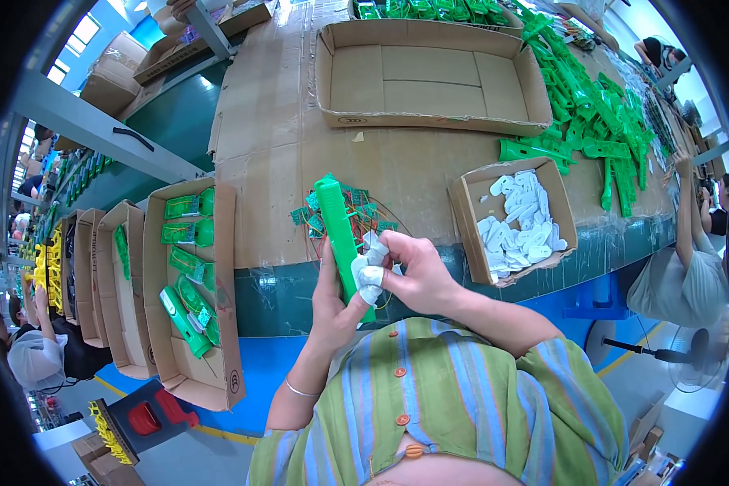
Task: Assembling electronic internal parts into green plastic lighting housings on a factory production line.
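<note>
My left hand [330,304] is wrapped round a long green plastic housing [337,217], tilted with its far end up and slightly left. Over its near half my right hand [419,277] is closed, thumb and fingers pinched against the housing's right side. White covers sit on several fingertips, and they hide whatever small part the right fingers may hold. Just beyond the hands lies a pile of small green circuit boards [366,200] with thin red and dark wires, partly behind the housing. To the right stands a small cardboard box [465,212] of white plastic pieces [522,217].
A large shallow cardboard tray [421,95] lies at the far side. Loose green housings [595,113] are heaped at far right. At left, a long cardboard box [190,381] holds green assembled units [190,304], beside more boxes. Other people sit at both sides.
</note>
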### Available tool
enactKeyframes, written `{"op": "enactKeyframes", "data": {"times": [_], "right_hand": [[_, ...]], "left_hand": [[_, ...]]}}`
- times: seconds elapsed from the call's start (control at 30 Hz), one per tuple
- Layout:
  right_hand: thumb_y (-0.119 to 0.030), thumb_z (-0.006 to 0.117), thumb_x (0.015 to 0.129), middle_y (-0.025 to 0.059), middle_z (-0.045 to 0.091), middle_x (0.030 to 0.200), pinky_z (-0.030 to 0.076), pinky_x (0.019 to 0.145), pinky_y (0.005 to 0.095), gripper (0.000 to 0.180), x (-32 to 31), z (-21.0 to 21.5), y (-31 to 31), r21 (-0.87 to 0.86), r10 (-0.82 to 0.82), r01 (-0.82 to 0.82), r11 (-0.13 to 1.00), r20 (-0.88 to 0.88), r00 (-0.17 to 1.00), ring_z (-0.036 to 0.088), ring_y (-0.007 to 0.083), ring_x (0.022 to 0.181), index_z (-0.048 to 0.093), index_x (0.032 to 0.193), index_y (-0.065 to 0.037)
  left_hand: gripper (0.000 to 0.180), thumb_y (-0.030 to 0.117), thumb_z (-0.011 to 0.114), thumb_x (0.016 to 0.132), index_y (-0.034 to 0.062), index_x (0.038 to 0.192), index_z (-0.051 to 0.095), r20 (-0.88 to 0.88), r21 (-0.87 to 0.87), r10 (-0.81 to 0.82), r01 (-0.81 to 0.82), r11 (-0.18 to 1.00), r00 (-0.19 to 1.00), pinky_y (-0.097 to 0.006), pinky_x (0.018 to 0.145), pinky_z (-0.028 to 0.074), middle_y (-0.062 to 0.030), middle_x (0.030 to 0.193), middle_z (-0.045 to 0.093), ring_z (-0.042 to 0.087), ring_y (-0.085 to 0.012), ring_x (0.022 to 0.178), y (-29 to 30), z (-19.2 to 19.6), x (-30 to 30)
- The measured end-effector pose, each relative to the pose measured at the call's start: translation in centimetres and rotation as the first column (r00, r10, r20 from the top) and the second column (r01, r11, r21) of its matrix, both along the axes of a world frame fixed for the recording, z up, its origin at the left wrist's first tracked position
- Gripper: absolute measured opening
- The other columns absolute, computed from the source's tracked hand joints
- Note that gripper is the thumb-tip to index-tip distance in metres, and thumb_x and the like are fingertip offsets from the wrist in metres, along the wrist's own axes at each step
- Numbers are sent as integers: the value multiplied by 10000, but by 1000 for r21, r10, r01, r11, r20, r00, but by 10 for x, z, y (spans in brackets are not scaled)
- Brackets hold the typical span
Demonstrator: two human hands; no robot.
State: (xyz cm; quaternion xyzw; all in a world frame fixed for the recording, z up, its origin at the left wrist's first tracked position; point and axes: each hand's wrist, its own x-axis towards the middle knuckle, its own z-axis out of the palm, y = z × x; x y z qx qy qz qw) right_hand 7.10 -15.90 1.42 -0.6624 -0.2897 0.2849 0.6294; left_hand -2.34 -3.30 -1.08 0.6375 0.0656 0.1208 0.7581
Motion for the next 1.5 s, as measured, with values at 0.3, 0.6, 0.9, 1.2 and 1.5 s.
{"op": "enactKeyframes", "data": {"times": [0.3, 0.6, 0.9, 1.2, 1.5], "right_hand": [[-88, 602, 680, 172, 624, 784, 489, 678, 395, 169, 94, -24, 21, -441, 130, 196, 876, 606, 785, 605, 328, 762, 630, 841, -45], [26, 518, 683, 160, 594, 715, 477, 617, 341, 140, 97, -35, 28, -371, 49, 188, 909, 544, 838, 602, 289, 671, 580, 807, 12], [40, 523, 665, 142, 570, 690, 461, 585, 341, 128, 93, -9, 12, -203, 23, 153, 967, 669, 743, 580, 276, 638, 561, 779, -3], [25, 572, 780, 3, 536, 814, 423, 677, 219, 66, 85, 32, 6, 158, -128, 95, 983, 212, 969, 493, 60, 771, 538, 817, -19], [47, 574, 781, 41, 557, 774, 483, 643, 229, 115, 53, 50, 22, 111, -132, 90, 990, 471, 872, 565, 87, 743, 503, 868, 21]], "left_hand": [[507, 99, 559, 769, -13, 1238, 402, -47, -304, 233, -236, 923, 971, -245, 551, 441, -80, 815, 563, 544, -134, 641, 47, -10, -2], [492, 109, 533, 784, 0, 1245, 403, -112, -304, 279, -300, 904, 954, -336, 710, 514, -130, 895, 599, 602, -202, 801, 52, -21, 1], [390, 18, 540, 759, -24, 1137, 454, -6, -354, 250, -236, 905, 968, -336, 720, 509, -127, 910, 579, 592, -205, 809, 45, -4, 21], [476, -5, 498, 748, -29, 1214, 405, 46, -334, 241, -213, 918, 969, -333, 757, 499, -120, 928, 563, 580, -192, 822, 44, 3, 15], [566, 128, 539, 815, -76, 1292, 315, 323, -337, 105, 11, 941, 940, -399, 888, 448, -213, 1182, 477, 516, -255, 1058, 28, 49, 27]]}}
